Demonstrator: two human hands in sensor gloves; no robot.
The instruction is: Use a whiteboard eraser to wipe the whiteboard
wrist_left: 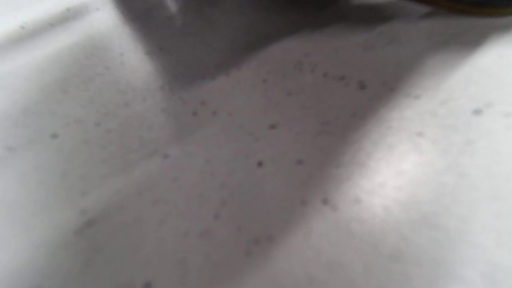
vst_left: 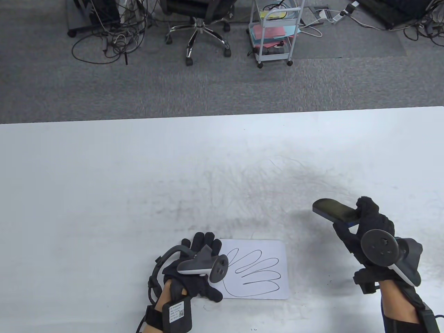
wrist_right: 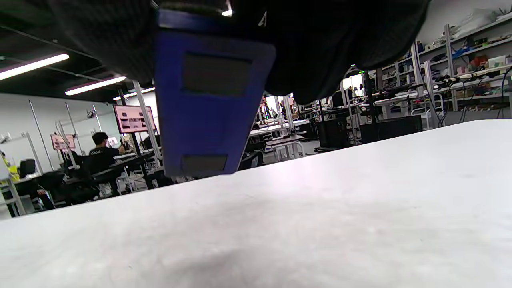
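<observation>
While right hand (vst_left: pixel 367 225) fingers clamp eraser (vst_left: pixel 334 210) at one end, held off desk (vst_left: pixel 104 173) toward right edge, left hand (vst_left: pixel 194 267) presses flat, fingers together, on whiteboard (vst_left: pixel 267 270) left edge, near desk front edge.

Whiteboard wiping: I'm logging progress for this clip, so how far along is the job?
Done: the right hand grips the eraser, lifted above the table. In hand: the left hand rests on the left edge of the small whiteboard, apparently steadying it. Left: all the wiping. The hand-outline drawing looks untouched, and the eraser is up and to the right of the board.
</observation>
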